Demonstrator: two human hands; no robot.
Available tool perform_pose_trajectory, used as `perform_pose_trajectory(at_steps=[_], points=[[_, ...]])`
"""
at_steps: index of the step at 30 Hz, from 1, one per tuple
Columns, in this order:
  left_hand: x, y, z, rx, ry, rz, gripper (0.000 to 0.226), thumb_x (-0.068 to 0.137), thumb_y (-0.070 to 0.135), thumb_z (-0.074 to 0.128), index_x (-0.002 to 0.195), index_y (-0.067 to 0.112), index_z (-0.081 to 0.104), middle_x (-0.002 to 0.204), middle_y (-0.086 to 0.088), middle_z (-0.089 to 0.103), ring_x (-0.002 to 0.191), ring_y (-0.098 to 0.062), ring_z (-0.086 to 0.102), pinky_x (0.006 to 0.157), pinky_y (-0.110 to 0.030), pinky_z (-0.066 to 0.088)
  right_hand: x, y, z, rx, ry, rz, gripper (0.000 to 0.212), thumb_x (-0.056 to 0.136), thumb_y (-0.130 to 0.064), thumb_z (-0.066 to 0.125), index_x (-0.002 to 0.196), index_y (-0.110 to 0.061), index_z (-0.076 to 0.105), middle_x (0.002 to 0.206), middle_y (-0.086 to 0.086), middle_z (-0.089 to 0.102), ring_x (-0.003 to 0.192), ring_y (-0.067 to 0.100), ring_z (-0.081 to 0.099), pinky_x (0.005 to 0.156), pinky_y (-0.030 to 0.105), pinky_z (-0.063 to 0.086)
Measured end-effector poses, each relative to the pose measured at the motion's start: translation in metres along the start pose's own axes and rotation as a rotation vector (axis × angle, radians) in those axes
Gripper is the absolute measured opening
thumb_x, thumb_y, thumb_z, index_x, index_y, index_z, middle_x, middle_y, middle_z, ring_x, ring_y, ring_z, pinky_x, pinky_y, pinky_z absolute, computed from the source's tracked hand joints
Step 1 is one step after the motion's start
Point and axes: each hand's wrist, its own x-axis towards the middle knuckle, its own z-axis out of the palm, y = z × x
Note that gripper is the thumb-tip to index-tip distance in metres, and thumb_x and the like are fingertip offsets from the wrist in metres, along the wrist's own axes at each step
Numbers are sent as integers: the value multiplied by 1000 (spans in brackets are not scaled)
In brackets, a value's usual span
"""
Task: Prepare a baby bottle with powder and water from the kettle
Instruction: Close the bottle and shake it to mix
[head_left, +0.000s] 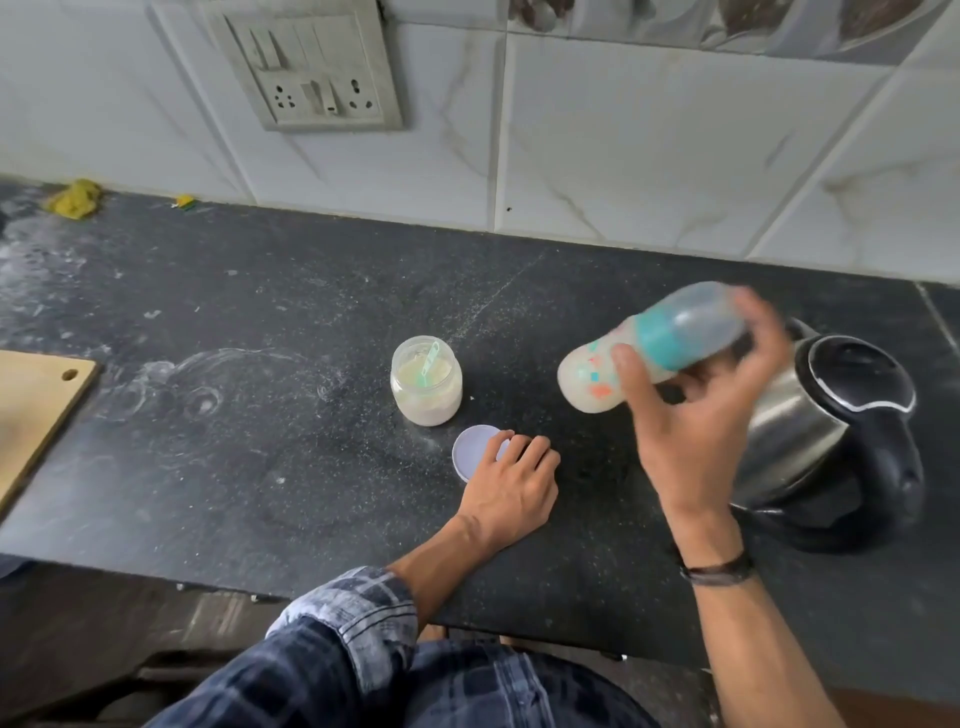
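Baby bottle (655, 349) gripped tilted in right hand (696, 415); left hand (511, 488) rests loosely on lid (474, 451); dusty black counter (260, 312), tiled wall (623, 130) above.

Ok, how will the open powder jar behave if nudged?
The powder jar looks squat and well filled, so it probably slides rather than tips. It stands lidless, the lid lying beside it, so tilting would likely spill powder; the loose scoop may shift.
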Motion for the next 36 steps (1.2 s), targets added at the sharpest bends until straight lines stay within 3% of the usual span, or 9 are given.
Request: perform_pose_trajectory(at_steps=[3,7,11,14,18,24,28,32,36], points=[[1,1,1,13,-7,-5,26,103,30,47,111,15,67,119,-4,64,102,-26,60,102,-46,44,6,-2,-3,48,80,-93,81,87,-2,77,144,-7,19,148,16,39,122,40,63,90,51,61],[0,-1,1,-4,10,4,26,103,29,47,110,14,67,118,-4,65,101,-26,60,100,-46,45,8,7,-4,-46,-30,-7,78,87,-15,83,144,-22,30,139,-12,55,116,24,68,85,56,60],[1,1,1,6,10,-6,25,102,29,47,109,14,67,116,-4,64,99,-26,59,101,-46,45,6,-2,-4,46,129,-141,80,88,1,75,144,-7,18,146,7,40,125,38,62,92,55,60],[1,0,2,3,21,0,24,101,28,49,107,14,67,114,-5,65,97,-27,60,98,-46,46,6,12,-2,-62,-29,-30,79,86,-14,84,144,-26,30,139,-10,51,117,22,67,87,52,61],[1,1,1,6,5,-15,25,102,30,48,108,14,68,115,-4,65,99,-26,60,99,-46,47,0,0,-1,57,82,-89,80,87,-3,78,143,-16,23,145,14,41,123,34,64,93,48,60],[1,0,0,10,-12,1,28,101,31,47,110,14,68,118,-5,66,102,-26,62,101,-47,47,-3,13,1,-49,7,-20,79,85,-13,84,144,-21,31,144,-1,49,122,24,65,90,51,60],[1,1,0,8,-10,-8,28,101,30,48,109,13,68,118,-5,65,101,-27,61,100,-48,47,-3,17,-1,-20,133,-90,81,87,-5,78,145,-12,22,149,18,36,129,31,60,95,46,59],[2,0,0,4,14,5,25,102,28,48,106,12,67,115,-6,65,98,-27,60,97,-47,47,-7,68,-2,-266,-25,63,78,87,-27,85,147,-30,34,143,-17,47,124,20,60,92,50,59],[2,1,-2,30,-13,-1,27,102,30,48,108,13,67,117,-6,66,100,-27,60,98,-48,47,-19,105,-6,-410,-134,147,77,87,-33,83,146,-39,33,146,-6,52,122,22,61,90,50,59]])
